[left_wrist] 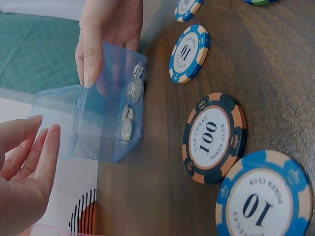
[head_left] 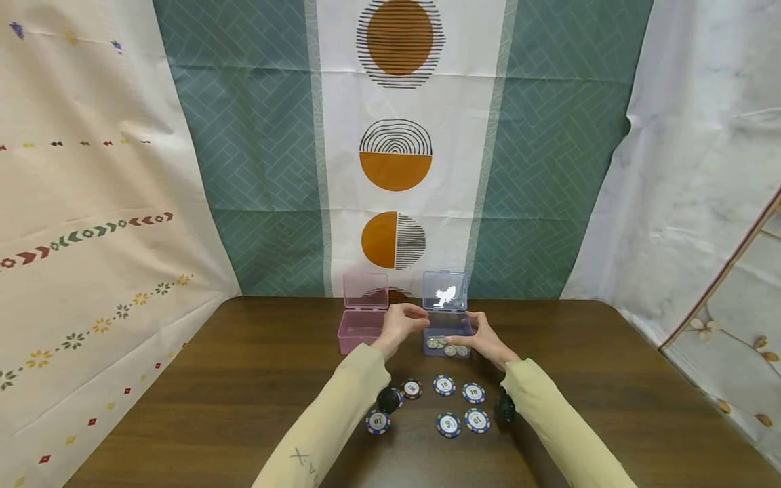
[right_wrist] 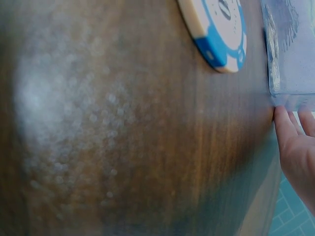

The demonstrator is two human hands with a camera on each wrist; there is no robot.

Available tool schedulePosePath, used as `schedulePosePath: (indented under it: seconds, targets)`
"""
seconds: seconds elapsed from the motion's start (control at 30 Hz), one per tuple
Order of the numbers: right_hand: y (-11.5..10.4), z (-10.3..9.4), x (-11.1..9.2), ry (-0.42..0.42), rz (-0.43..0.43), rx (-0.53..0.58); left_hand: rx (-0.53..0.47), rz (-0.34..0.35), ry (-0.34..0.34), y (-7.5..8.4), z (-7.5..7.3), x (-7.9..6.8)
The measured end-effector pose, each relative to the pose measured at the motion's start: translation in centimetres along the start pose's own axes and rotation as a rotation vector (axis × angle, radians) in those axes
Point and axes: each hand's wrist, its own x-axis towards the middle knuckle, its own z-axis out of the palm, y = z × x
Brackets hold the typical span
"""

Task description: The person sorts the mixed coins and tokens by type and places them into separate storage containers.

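A small translucent blue plastic box (head_left: 434, 332) stands at the back of the table with its clear lid (head_left: 445, 291) raised. Several silver coins (left_wrist: 126, 129) lie inside it. My right hand (head_left: 486, 341) grips the box at its right side, the thumb over the rim and the other fingers along the outside. Just left of the box, my left hand (head_left: 399, 327) hovers near the raised lid. Its fingers (left_wrist: 47, 152) are extended and apart from the thumb, with nothing between them in the left wrist view.
A pink translucent box (head_left: 350, 332) with a raised lid stands left of the blue one. Several blue-and-white poker chips (head_left: 449, 425) marked 10 and a black-and-orange chip (left_wrist: 212, 140) marked 100 lie in front. A patterned cloth (head_left: 268, 169) hangs behind the table.
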Motion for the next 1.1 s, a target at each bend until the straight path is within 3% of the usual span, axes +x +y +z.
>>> schedulePosePath:
  seconds: [0.3, 0.5, 0.9, 1.1]
  targets:
    - [0.1, 0.1, 0.0, 0.006, -0.003, 0.006, -0.038, 0.003, -0.022, 0.6, -1.0, -0.1]
    - [0.0, 0.2, -0.1, 0.007, -0.001, -0.001, 0.007, 0.016, -0.024, 0.8, -2.3, -0.1]
    - [-0.1, 0.0, -0.3, -0.008, -0.004, -0.019, 0.150, 0.105, 0.008, 1.5, -6.1, -0.1]
    - [-0.2, 0.2, -0.3, -0.002, -0.004, -0.015, 0.134, 0.108, 0.033, 1.8, -8.1, 0.0]
